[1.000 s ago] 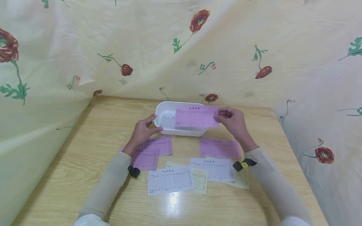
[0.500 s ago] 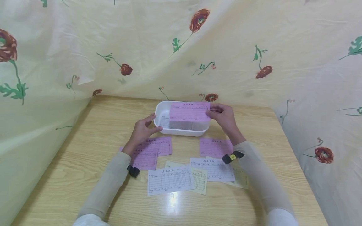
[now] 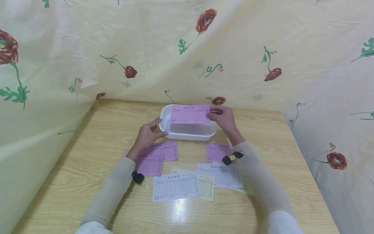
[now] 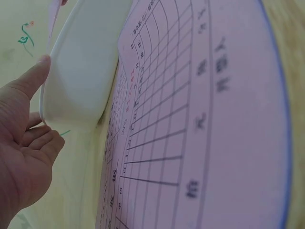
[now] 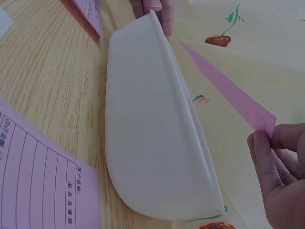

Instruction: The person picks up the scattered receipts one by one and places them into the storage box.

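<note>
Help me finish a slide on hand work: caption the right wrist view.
The right hand pinches a pink slip above a white tray while the left hand grips the tray's far end.

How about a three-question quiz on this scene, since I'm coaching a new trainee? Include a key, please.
1. True or false: the left hand holds the rim of the white tray.
2. The slip in the right hand is: A) white, B) pink, C) yellow.
3. In the head view, how many white slips lie on the table, outside the tray?

Key: 1. True. 2. B. 3. Two.
</note>
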Available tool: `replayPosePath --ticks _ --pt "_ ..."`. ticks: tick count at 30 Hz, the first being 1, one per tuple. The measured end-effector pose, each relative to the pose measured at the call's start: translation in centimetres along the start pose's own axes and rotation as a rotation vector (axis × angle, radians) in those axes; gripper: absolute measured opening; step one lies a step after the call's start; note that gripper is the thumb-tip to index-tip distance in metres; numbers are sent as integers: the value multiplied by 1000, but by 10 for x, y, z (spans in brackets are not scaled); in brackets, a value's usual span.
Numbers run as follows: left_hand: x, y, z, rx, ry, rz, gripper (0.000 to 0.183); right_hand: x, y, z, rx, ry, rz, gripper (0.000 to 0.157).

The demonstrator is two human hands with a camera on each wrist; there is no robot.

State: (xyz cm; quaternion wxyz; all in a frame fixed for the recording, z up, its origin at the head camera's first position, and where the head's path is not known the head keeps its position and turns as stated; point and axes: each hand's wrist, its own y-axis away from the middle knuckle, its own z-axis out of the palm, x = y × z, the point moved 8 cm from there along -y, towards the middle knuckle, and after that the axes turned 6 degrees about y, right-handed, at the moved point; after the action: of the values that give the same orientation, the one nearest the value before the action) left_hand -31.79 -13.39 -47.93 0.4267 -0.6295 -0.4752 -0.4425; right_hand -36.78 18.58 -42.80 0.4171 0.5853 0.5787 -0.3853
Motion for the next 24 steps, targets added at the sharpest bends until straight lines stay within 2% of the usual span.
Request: replayPosePath --ticks 7,14,20,24 --pt "-1 1 0 -4 1 6 78 0 -6 15 -8 72 21 42" --pt "-2 2 -1 -3 7 4 79 -4 -12 32 -10 154 -56 36" --pt "-4 1 0 -2 -16 -18 81 2 -10 44 -43 218 -36 33" --pt "-6 1 -1 1 -30 -36 83 2 -8 49 -61 290 -63 32"
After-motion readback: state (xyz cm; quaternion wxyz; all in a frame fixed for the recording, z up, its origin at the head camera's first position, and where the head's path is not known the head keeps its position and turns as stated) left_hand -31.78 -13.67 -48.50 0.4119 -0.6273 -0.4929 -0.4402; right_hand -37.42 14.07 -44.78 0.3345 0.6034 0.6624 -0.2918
